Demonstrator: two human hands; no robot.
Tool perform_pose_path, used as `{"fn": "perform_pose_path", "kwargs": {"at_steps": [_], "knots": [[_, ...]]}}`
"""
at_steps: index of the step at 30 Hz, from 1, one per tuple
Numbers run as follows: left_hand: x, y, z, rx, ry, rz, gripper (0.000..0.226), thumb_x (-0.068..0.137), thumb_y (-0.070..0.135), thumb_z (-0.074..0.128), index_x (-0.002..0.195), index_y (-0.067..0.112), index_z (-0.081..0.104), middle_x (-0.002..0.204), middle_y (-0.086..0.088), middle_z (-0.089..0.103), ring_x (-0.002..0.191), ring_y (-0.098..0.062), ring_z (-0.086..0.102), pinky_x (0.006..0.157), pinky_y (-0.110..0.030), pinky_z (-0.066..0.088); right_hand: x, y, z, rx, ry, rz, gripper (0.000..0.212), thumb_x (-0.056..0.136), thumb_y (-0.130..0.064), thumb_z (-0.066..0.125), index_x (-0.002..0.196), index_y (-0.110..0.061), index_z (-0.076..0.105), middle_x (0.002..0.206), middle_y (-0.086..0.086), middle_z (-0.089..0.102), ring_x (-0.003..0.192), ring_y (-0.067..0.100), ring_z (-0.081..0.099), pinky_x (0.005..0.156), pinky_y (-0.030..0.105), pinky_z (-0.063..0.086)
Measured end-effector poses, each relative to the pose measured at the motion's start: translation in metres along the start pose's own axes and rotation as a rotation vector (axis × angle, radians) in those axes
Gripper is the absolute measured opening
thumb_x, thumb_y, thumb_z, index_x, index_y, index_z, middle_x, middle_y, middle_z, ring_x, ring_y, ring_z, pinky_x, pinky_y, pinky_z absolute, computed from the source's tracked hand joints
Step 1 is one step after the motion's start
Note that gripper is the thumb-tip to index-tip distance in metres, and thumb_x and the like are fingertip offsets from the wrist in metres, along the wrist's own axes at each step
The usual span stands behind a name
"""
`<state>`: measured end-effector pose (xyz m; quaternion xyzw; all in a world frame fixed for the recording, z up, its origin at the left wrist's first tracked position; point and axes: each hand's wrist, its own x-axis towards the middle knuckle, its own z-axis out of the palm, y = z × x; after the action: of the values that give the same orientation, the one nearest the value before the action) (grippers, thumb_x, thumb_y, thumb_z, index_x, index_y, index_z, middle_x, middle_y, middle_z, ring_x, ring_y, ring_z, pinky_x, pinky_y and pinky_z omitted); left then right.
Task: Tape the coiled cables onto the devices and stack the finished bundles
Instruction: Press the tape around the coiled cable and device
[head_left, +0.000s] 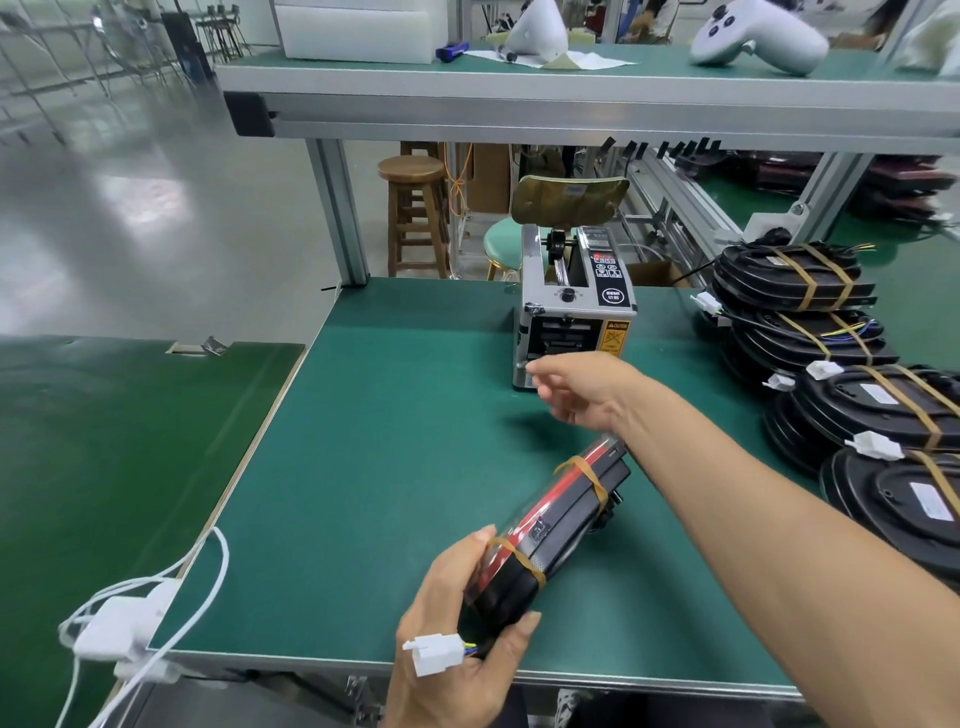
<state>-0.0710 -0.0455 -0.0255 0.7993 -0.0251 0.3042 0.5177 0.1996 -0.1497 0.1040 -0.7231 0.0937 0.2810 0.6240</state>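
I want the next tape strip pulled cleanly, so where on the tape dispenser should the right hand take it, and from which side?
At the outlet slot low on the tape dispenser front, left of the yellow warning label. Probably come in from the front, as the right hand is reaching, fingers level with the slot. No strip is clearly visible there. The left hand holds the device on edge.

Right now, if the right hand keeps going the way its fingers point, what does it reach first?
Probably the tape dispenser: the right hand points at its front outlet, fingertips just short of it, though depth is unclear.
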Motion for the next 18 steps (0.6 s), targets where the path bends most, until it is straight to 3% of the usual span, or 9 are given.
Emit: {"fn": "perform_pose_path", "kwargs": {"at_steps": [2,6,11,18], "knots": [[0.002,0.001,0.0,-0.004,0.005,0.001,0.08,0.084,0.036,0.083,0.156,0.039,0.049,0.147,0.015,0.064,0.127,-0.005,0.068,0.105,-0.011,0.048,-0.008,0.01,-0.008,-0.063,-0.091,-0.05,0.005,0.089,-0.02,0.079,0.089,-0.016,0.075,0.071,-0.003,0.069,0.055,0.006,0.061,0.07,0.027,0.047],[0.004,0.003,0.0,-0.007,0.014,0.017,0.078,0.086,0.039,0.082,0.156,0.04,0.048,0.148,0.015,0.064,0.129,-0.007,0.068,0.107,-0.013,0.048,-0.025,0.027,-0.026,-0.026,-0.093,-0.199,0.009,0.09,-0.018,0.08,0.083,-0.016,0.075,0.074,0.001,0.069,0.058,0.01,0.061,0.066,0.027,0.046],[0.003,0.0,0.001,-0.014,0.014,0.022,0.078,0.086,0.037,0.082,0.156,0.04,0.047,0.149,0.011,0.063,0.131,-0.013,0.068,0.108,-0.017,0.049,-0.06,0.032,-0.04,0.038,-0.077,-0.368,0.014,0.092,-0.015,0.078,0.079,-0.019,0.076,0.077,0.002,0.071,0.067,0.013,0.063,0.08,0.037,0.044],[0.001,-0.002,0.001,-0.01,0.003,0.011,0.078,0.084,0.036,0.082,0.154,0.042,0.049,0.145,0.013,0.064,0.126,-0.01,0.069,0.106,-0.015,0.049,-0.116,0.048,-0.069,0.03,-0.01,-0.531,0.01,0.081,-0.032,0.079,0.076,-0.025,0.078,0.096,0.006,0.079,0.104,0.023,0.075,0.094,0.037,0.057]]}}
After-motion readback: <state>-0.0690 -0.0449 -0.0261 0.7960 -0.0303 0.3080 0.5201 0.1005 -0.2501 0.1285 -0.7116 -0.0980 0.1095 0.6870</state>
